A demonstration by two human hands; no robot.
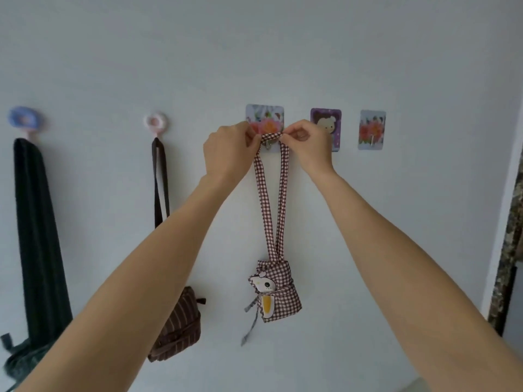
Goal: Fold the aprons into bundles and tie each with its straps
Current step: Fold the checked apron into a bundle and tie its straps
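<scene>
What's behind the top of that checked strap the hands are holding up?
A flowered hook plate on the wall, with a bit of metal hook showing below the checked strap. The hook's tip is covered.

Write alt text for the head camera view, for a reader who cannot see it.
Two hands, left hand and right hand, pinch the neck strap of a checked apron bundle at a wall hook. To the left, a brown striped bundle and a dark green cloth hang from other hooks.
</scene>
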